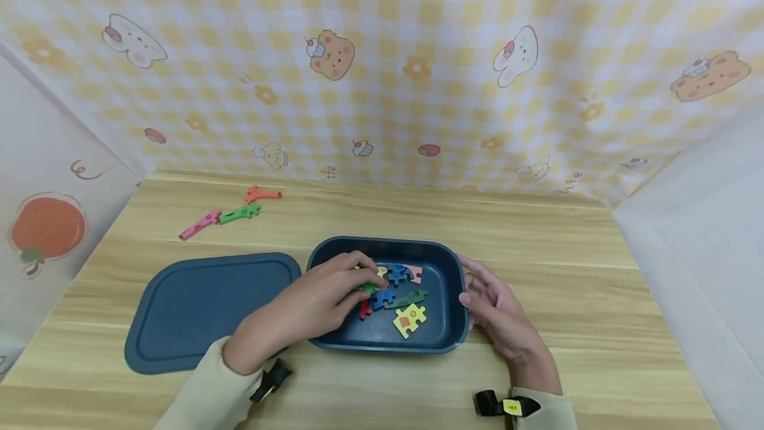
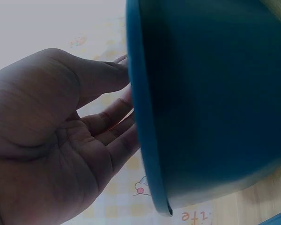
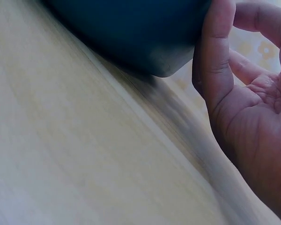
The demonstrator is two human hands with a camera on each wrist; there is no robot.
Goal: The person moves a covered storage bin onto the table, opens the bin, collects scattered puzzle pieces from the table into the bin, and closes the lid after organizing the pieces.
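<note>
A dark blue plastic box holds several colourful jigsaw puzzle pieces. My left hand reaches over its left rim, fingers bent down among the pieces. Near those fingertips are green and orange bits; I cannot tell whether they are pinched. In the left wrist view, the box wall hides the fingertips. A yellow piece, a dark green piece and a blue piece lie to the right of the fingers. My right hand holds the box's right side, thumb at the rim and fingers along the outer wall.
The dark blue lid lies flat left of the box, partly under the left forearm. Farther back left are a pink piece, a green piece and an orange piece. A checked curtain hangs behind the wooden table.
</note>
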